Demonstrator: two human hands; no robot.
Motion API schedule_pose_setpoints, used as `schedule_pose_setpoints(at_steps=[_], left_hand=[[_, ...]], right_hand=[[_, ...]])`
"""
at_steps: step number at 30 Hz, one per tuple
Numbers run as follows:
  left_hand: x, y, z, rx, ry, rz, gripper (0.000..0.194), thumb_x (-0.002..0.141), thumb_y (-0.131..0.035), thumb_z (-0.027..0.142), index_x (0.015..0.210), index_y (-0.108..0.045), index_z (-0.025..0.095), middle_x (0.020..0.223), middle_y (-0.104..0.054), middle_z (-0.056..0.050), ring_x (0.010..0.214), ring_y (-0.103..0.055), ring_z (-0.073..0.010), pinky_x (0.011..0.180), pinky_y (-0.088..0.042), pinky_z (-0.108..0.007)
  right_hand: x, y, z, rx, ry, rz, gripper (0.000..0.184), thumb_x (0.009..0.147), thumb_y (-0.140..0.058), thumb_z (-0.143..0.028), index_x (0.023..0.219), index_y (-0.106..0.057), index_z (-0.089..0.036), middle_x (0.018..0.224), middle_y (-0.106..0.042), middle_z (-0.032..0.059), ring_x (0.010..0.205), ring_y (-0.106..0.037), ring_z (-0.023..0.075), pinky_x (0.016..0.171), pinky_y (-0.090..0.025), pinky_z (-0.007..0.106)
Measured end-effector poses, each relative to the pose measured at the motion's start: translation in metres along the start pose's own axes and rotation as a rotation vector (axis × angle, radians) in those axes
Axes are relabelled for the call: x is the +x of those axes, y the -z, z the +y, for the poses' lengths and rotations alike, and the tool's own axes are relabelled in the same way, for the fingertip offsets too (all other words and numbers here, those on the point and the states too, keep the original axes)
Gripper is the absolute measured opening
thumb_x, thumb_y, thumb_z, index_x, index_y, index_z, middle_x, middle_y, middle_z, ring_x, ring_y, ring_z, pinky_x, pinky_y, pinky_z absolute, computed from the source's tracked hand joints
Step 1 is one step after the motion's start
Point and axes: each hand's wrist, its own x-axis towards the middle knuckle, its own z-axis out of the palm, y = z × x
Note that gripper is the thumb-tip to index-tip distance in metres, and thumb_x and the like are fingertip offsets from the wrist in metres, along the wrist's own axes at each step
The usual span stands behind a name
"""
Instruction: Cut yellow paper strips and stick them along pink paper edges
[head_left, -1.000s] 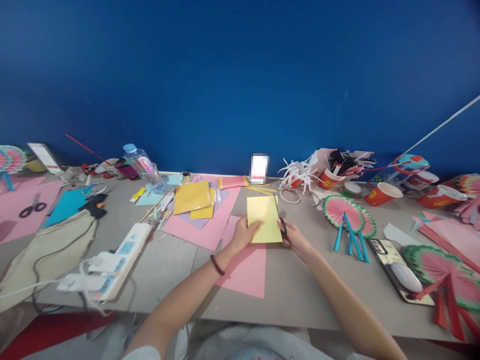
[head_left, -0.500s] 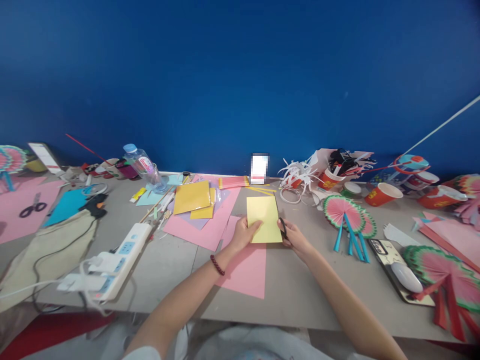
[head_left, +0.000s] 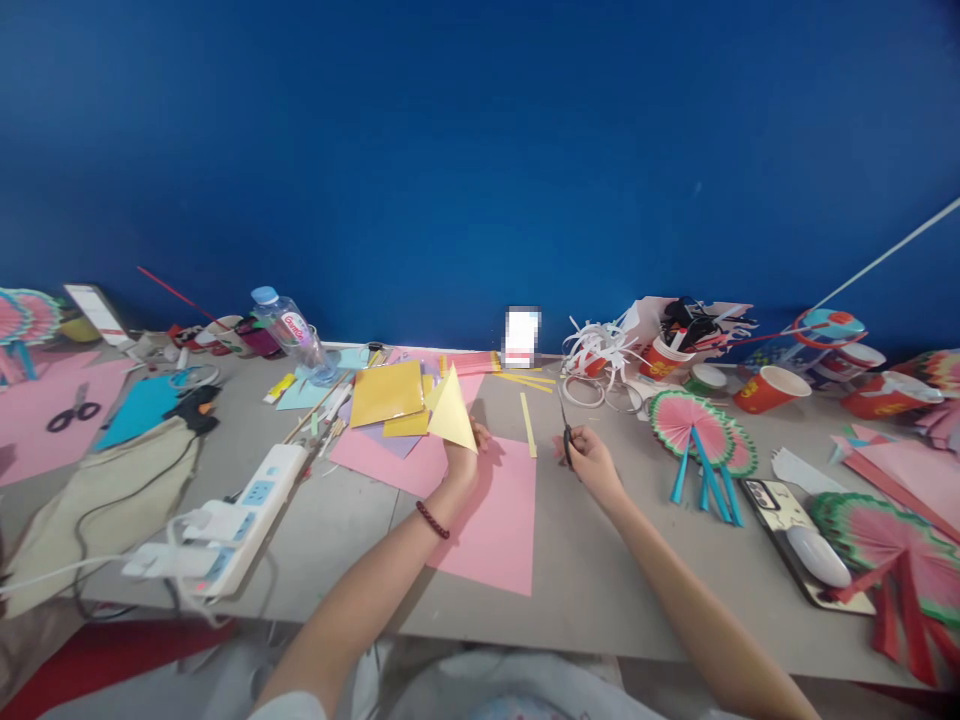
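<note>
A pale yellow sheet of paper (head_left: 452, 412) is tilted up and turned, so it looks like a triangle. It hides most of the fingers of my left hand (head_left: 466, 455), which grips it over the pink paper (head_left: 487, 530). My right hand (head_left: 594, 464) is closed round the black handles of a pair of scissors (head_left: 567, 436), blades pointing away from me. Between my hands a narrow pale yellow paper strip (head_left: 529, 425) lies on the grey table.
Yellow card packs (head_left: 388, 393) and a lit phone (head_left: 523, 336) lie beyond my hands. To the left are a power strip (head_left: 255, 510), a bottle (head_left: 296, 335) and a bag (head_left: 135, 490). Folded paper fans (head_left: 690, 425), paper cups (head_left: 771, 390) and a mouse (head_left: 817, 556) stand right.
My left hand has swung the yellow sheet left and tilted it away from the scissors. A thin yellow strip now lies on the table. The scissors remain in my right hand, now apart from the sheet.
</note>
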Motion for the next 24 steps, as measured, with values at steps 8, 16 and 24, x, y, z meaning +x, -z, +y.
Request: schedule_pose_setpoints(at_steps=[8,16,24], left_hand=[[0.0,-0.002,-0.002,0.071,0.031,0.088,0.047,0.083,-0.051,0.057,0.057,-0.047,0.019,0.047,-0.053,0.001,0.037,-0.041,-0.0077,0.044,-0.036,-0.023],[0.0,-0.006,0.002,0.11,0.044,0.126,0.05,0.08,-0.05,0.063,0.058,-0.053,0.018,0.043,-0.051,0.001,0.035,-0.041,-0.0093,0.04,-0.033,-0.023],[0.002,0.002,-0.006,0.149,0.02,0.086,0.053,0.088,-0.042,0.055,0.051,-0.053,0.018,0.041,-0.048,0.0,0.037,-0.042,-0.0095,0.045,-0.036,-0.023]], right_hand=[[0.012,-0.015,0.009,-0.405,0.315,0.074,0.032,0.07,-0.062,-0.045,0.085,-0.044,-0.024,0.077,-0.059,0.0021,0.07,-0.054,0.0191,0.068,-0.043,0.032],[0.053,-0.028,-0.012,-0.338,0.365,0.1,0.034,0.075,-0.058,-0.047,0.093,-0.044,-0.022,0.093,-0.064,0.0073,0.083,-0.059,0.02,0.077,-0.044,0.033],[0.082,-0.025,-0.017,-0.653,0.503,-0.351,0.027,0.08,-0.056,-0.042,0.098,-0.05,-0.022,0.102,-0.069,0.0083,0.089,-0.063,0.0222,0.075,-0.043,0.031]])
